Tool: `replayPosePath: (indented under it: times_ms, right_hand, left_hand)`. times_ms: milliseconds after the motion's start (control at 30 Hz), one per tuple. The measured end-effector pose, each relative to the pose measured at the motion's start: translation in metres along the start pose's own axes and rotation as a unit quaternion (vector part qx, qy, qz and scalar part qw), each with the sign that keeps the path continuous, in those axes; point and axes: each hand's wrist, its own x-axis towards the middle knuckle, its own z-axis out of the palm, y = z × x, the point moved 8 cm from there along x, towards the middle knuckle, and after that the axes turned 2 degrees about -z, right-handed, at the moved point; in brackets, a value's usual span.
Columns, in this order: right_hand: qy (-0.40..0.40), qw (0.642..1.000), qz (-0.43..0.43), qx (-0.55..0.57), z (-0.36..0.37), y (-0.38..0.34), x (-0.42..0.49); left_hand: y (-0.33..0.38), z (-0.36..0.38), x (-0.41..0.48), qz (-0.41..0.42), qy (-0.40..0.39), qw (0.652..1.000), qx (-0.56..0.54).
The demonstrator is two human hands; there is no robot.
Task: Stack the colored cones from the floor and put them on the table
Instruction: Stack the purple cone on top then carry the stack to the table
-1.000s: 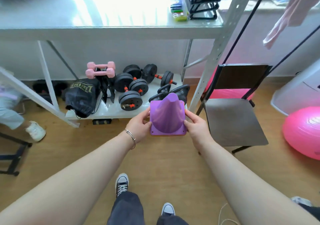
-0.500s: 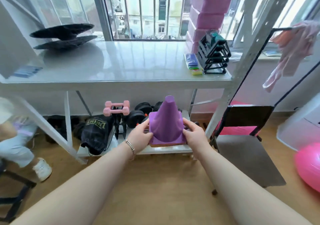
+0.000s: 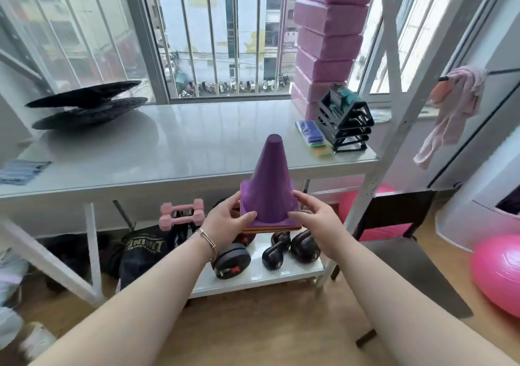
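A stack of cones (image 3: 270, 185) with a purple cone on top and orange and other coloured bases showing beneath is held upright in the air in front of the white table (image 3: 174, 151). My left hand (image 3: 229, 222) grips the stack's base on the left side. On the right side my right hand (image 3: 313, 216) grips the base too. The cone tip stands level with the table's front edge, and the base is below the tabletop.
On the table lie black discs (image 3: 87, 104) at left, purple foam blocks (image 3: 326, 39) and a black rack (image 3: 346, 120) at right. Dumbbells (image 3: 183, 213) and kettlebells (image 3: 304, 247) fill the lower shelf. A dark chair (image 3: 399, 258) and a pink ball (image 3: 498, 275) stand right.
Both hands have lifted the cone stack from low near the floor shelf up toward the table edge, and the view has tilted upward to show the tabletop and window.
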Motion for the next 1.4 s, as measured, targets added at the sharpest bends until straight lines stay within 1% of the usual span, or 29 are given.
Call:
replayPosePath:
  times_ms: [133, 333, 433, 667, 800, 1000, 1200, 1400]
  right_hand:
    - [-0.033, 0.999, -0.013, -0.035, -0.007, -0.016, 0.034]
    - [-0.031, 0.994, -0.059, -0.086, -0.027, -0.041, 0.102]
    - [-0.05, 0.991, -0.081, -0.097, -0.032, -0.048, 0.137]
    - [-0.086, 0.975, -0.098, -0.18, -0.034, -0.054, 0.201]
    - [-0.08, 0.969, -0.11, -0.206, -0.03, -0.06, 0.236]
    - [-0.056, 0.972, -0.102, -0.205, -0.016, -0.071, 0.291]
    - [-0.032, 0.98, -0.074, -0.184, 0.0, -0.075, 0.346]
    - [-0.021, 0.983, -0.037, -0.177, 0.025, -0.065, 0.396]
  left_hand:
    - [0.006, -0.005, 0.033, -0.006, 0.019, 1.0, -0.017]
    - [0.024, -0.006, 0.088, -0.024, 0.045, 0.999, -0.016]
    - [0.031, -0.007, 0.116, -0.026, 0.064, 0.997, -0.025]
    - [0.03, -0.01, 0.169, -0.068, 0.11, 0.991, 0.013]
    - [0.023, -0.013, 0.199, -0.082, 0.114, 0.989, 0.039]
    - [0.013, -0.031, 0.256, -0.093, 0.119, 0.986, 0.065]
    - [0.013, -0.061, 0.316, -0.079, 0.111, 0.984, 0.115]
    - [-0.002, -0.087, 0.363, -0.083, 0.097, 0.985, 0.116]
